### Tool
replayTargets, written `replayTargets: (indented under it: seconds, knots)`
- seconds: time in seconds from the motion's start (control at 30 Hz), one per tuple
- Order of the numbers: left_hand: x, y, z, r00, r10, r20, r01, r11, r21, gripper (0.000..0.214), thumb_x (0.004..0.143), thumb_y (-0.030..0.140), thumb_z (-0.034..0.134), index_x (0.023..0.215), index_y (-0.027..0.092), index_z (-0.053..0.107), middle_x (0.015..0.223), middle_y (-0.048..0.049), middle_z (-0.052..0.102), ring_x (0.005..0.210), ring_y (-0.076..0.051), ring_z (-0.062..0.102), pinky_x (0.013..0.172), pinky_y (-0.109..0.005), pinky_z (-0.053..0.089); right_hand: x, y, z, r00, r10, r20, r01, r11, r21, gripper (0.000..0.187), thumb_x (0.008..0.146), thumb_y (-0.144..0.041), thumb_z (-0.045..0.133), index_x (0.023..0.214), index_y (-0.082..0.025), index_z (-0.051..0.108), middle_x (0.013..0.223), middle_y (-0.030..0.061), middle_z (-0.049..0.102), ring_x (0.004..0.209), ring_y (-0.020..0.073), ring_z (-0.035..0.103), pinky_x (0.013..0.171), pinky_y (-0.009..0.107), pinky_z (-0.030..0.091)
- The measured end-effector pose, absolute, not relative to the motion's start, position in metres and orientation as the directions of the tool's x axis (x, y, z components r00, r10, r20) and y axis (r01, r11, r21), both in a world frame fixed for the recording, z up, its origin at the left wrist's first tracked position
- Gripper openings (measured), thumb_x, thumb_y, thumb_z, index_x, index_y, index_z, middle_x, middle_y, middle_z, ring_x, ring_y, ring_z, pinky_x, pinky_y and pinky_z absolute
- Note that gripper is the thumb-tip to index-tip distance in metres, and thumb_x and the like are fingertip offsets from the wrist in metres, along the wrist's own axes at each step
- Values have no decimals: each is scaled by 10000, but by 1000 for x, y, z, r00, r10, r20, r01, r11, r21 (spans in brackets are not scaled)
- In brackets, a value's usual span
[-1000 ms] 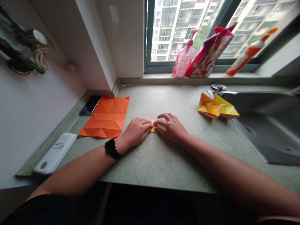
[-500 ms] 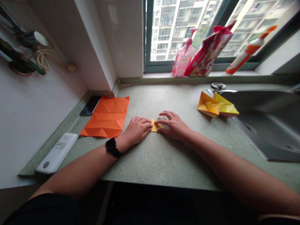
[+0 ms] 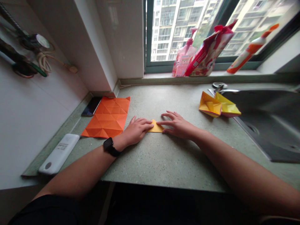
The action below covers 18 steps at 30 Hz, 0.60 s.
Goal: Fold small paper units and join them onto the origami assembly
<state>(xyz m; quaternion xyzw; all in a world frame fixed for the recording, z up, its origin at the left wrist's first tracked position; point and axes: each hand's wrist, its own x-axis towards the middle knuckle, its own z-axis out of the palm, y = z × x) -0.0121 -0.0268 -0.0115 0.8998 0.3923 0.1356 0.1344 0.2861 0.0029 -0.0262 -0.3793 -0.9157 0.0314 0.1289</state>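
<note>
Yellow paper [image 3: 155, 127] pressed flat under left hand [image 3: 135, 131], right hand [image 3: 179, 126] — both spread.

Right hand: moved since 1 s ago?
Yes. The right hand slid slightly right, away from the orange sheet, so more of the yellow paper shows between the hands.

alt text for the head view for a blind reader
A left hand and right hand press a small yellow folded paper flat on a speckled countertop. A creased orange sheet lies to the left; two yellow paper shapes sit beside the sink.
</note>
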Motion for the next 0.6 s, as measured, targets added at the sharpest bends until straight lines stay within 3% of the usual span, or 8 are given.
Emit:
replayTargets:
  seconds: [0.17, 0.4, 0.6]
  knots:
    - [-22, -26, -9, 688, 724, 43, 666, -654, 359, 576, 1066, 70, 468, 1532, 380, 604, 1661, -38, 561, 1582, -272, 443, 1317, -742, 154, 287, 3, -27, -675, 706, 214, 687, 707, -167, 473, 953, -456, 832, 1417, -432, 741, 1520, 111, 637, 1497, 416, 512, 1211, 705, 435]
    - [-32, -16, -7, 715, 698, -30, 643, -640, 422, 560, 1100, 101, 452, 1580, 372, 550, 1692, -47, 520, 1627, -261, 404, 1322, -750, 127, 287, 3, -27, -681, 703, 205, 685, 711, -159, 464, 967, -477, 808, 1424, -459, 730, 1509, 101, 639, 1502, 417, 504, 1207, 727, 428]
    - [-42, -11, -4, 712, 703, -1, 626, -633, 455, 546, 1091, 108, 479, 1568, 356, 574, 1717, -61, 486, 1647, -265, 369, 1337, -653, 258, 286, 4, -26, -682, 703, 203, 693, 710, -129, 476, 955, -480, 820, 1423, -453, 735, 1511, 111, 638, 1498, 429, 503, 1203, 747, 413]
